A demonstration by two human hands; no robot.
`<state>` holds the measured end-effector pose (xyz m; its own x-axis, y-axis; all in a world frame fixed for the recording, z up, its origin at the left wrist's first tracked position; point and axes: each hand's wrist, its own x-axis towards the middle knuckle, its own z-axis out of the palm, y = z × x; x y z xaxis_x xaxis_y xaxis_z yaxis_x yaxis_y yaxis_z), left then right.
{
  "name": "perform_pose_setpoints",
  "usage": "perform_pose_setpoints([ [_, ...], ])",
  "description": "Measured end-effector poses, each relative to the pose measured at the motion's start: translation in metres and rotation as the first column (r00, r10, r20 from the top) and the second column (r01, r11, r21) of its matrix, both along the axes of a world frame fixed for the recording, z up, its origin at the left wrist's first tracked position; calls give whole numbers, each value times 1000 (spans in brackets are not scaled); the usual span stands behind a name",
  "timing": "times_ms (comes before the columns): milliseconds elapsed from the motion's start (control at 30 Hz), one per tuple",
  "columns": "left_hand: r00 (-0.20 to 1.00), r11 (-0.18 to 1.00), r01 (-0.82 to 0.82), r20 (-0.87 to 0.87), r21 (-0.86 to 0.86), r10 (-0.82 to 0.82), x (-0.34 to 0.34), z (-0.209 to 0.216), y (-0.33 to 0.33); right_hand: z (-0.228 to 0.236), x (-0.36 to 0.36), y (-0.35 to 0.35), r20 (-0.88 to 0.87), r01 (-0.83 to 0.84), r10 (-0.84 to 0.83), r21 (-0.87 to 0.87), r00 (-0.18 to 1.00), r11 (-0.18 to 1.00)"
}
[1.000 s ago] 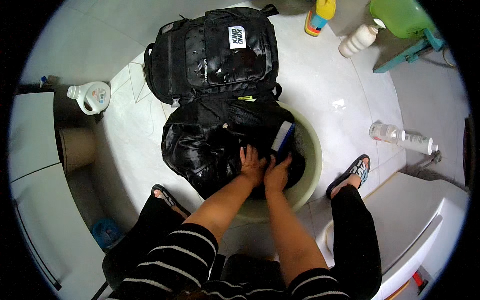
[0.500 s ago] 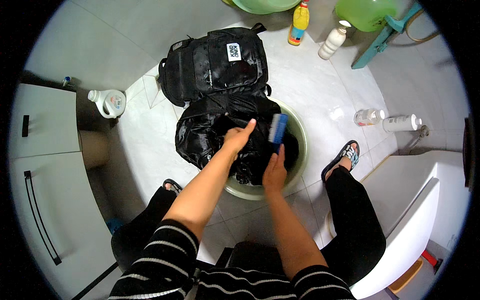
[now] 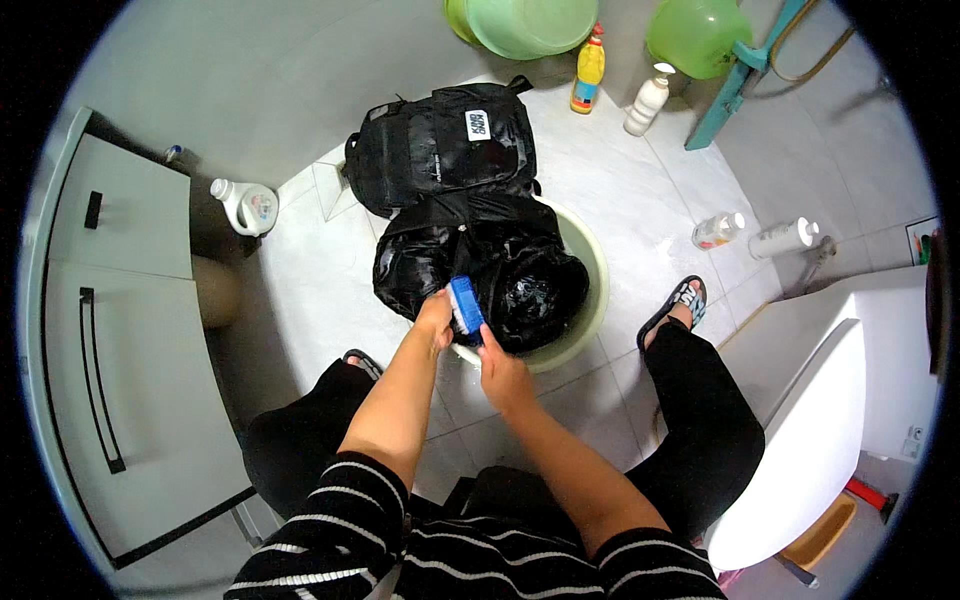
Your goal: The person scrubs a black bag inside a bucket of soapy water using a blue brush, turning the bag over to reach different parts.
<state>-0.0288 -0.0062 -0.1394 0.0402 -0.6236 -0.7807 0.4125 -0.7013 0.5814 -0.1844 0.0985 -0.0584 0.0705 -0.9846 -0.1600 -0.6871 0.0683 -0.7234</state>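
A wet black backpack (image 3: 480, 250) lies with its near part in a pale green basin (image 3: 597, 290) and its far part, which bears a white patch, on the floor. My right hand (image 3: 507, 378) holds a blue scrub brush (image 3: 466, 305) with pale bristles at the bag's near edge. Just left of the brush, my left hand (image 3: 436, 320) is closed at the bag's edge; its fingers are partly hidden, and it seems to grip the fabric. The brush almost touches this hand.
A white detergent jug (image 3: 246, 207) stands by the grey cabinet (image 3: 130, 340) at left. At the back are a yellow bottle (image 3: 588, 75), a white pump bottle (image 3: 648, 100) and green basins (image 3: 535, 22). Two bottles (image 3: 785, 238) and a white toilet (image 3: 800, 450) are at right.
My right hand has brought the brush leftward and nearer to me, beside my left hand. My left hand has come down and left from over the bag to its near edge, closing.
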Motion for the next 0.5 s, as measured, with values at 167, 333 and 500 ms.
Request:
perform_pose_setpoints([
  [167,933,982,179,326,-58,-151,-2,12,20,-2,-13,-75,-67,82,-74,132,995,988],
  [333,987,991,133,-94,-11,-134,20,70,34,-1,-32,-46,-27,-324,328,98,944,941],
  [500,947,961,277,163,20,-276,25,43,63,-17,-36,-55,-185,-278,307,166,934,946],
])
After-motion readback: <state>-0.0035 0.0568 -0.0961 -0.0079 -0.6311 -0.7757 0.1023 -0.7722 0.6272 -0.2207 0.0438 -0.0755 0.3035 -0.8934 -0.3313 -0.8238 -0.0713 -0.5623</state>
